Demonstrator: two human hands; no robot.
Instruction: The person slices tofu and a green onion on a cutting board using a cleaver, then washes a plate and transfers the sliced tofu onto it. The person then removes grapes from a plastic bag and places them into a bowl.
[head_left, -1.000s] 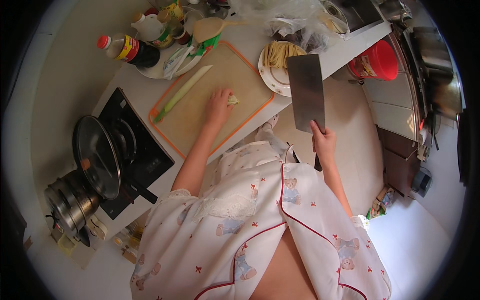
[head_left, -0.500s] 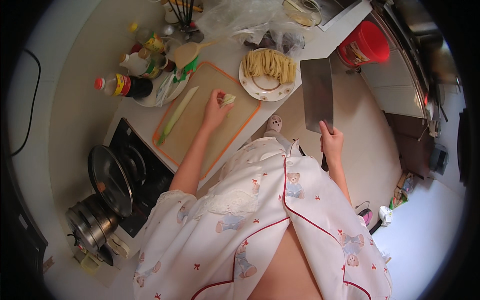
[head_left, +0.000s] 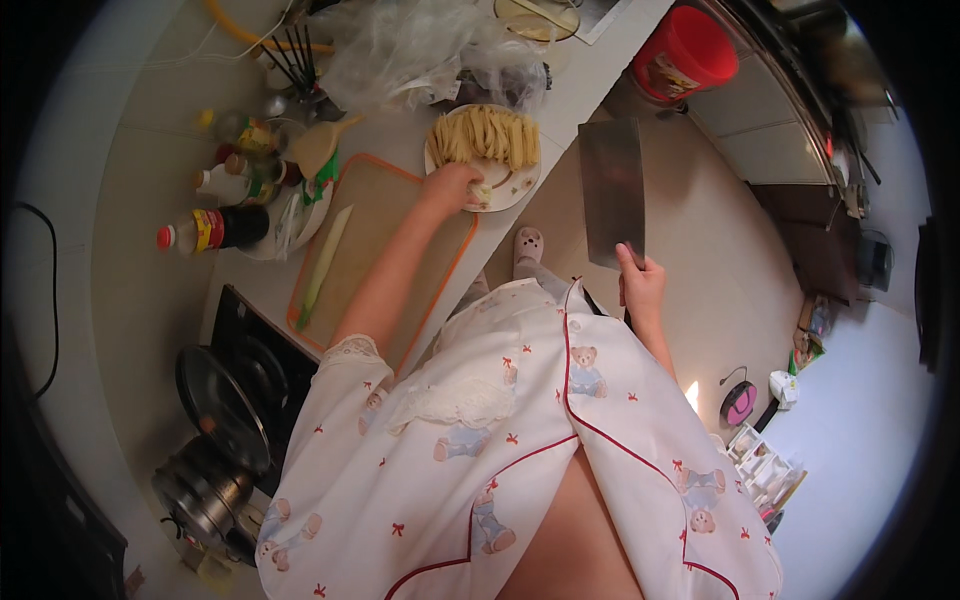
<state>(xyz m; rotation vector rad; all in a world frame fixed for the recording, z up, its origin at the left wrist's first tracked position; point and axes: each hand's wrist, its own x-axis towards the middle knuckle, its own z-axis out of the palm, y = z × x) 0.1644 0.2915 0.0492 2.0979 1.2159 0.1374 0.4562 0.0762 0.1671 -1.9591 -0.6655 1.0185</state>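
Observation:
My left hand (head_left: 452, 188) is at the near edge of a white plate (head_left: 513, 196), its fingers closed on chopped scallion (head_left: 480, 193), pale green and white. Long pale yellow strips (head_left: 487, 137) lie in a row across the far half of that plate. With my right hand (head_left: 641, 285) I grip a cleaver (head_left: 612, 190) by its handle; its broad dark blade points up and away over the floor. An uncut length of scallion (head_left: 325, 268), white at one end and green at the other, rests on the orange-rimmed cutting board (head_left: 386, 262).
Left of the board stand sauce bottles (head_left: 215, 230) and a bowl with a plastic bag. A black stove (head_left: 250, 345) holds a glass lid, with a steel pot (head_left: 203, 485) nearby. Clear plastic bags (head_left: 400, 50) lie at the back. A red bucket (head_left: 690, 55) is at the far right.
My left hand has moved right from above the board to the plate, carrying the chopped scallion. My right hand still holds the cleaver. The whole view has shifted slightly.

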